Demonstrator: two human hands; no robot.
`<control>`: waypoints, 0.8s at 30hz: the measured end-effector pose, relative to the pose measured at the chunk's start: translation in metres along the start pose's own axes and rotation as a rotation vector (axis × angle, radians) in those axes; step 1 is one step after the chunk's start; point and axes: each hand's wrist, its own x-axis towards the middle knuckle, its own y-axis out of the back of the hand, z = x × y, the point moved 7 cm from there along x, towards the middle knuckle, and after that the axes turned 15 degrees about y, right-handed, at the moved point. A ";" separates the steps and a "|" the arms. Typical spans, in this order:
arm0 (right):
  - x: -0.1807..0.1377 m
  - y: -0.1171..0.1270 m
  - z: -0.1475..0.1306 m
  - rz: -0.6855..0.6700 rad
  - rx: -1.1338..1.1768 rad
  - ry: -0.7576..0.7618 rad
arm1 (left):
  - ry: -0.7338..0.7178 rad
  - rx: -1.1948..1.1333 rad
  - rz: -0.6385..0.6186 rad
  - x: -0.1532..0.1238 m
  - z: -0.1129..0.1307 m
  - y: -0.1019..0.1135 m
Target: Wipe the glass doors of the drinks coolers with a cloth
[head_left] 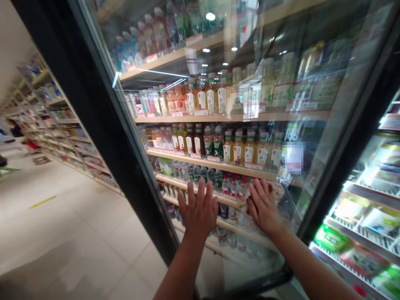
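A glass cooler door (246,273) with a dark frame stands swung out in front of me, tilted in the view. My left hand (198,206) is spread against the glass, or just short of it, palm forward and with nothing in it. To its right my right hand (264,204) is also up at the glass, its fingers stretched out and closer together, holding nothing. Whether both palms press on the pane I cannot tell. Behind the glass, rows of drink bottles (237,152) show on shelves, some mixed with reflections.
At the right, lit cooler shelves (359,208) hold packaged goods, among them a green pack (333,237). Long store shelves (62,104) run back on the left beside a pale tiled floor (103,233) with a yellow strip (43,201). The door's dark edge (125,150) slants between.
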 end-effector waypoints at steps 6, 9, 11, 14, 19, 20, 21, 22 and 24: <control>-0.011 -0.007 0.016 -0.061 -0.045 -0.102 | -0.048 -0.001 -0.035 -0.002 -0.009 -0.002; -0.027 -0.009 0.017 -0.001 -0.101 -0.107 | -0.054 -0.004 -0.023 -0.005 -0.012 0.000; -0.034 -0.009 0.015 0.028 -0.114 -0.097 | -0.059 -0.001 -0.011 -0.005 -0.012 0.000; -0.026 0.000 0.019 0.124 -0.124 -0.142 | -0.064 0.008 -0.005 -0.005 -0.012 -0.002; 0.002 0.016 0.037 0.312 -0.066 -0.252 | -0.054 -0.002 -0.014 -0.004 -0.015 -0.007; 0.001 0.016 0.040 0.327 -0.045 -0.268 | -0.051 -0.006 -0.015 -0.004 -0.015 -0.007; -0.002 0.015 0.042 0.346 -0.025 -0.284 | -0.047 -0.010 -0.017 -0.004 -0.015 -0.008; -0.008 0.013 0.043 0.369 -0.007 -0.300 | -0.045 -0.014 -0.020 -0.003 -0.016 -0.008; -0.024 0.011 0.046 0.398 0.018 -0.339 | -0.046 -0.028 -0.022 -0.002 -0.016 -0.009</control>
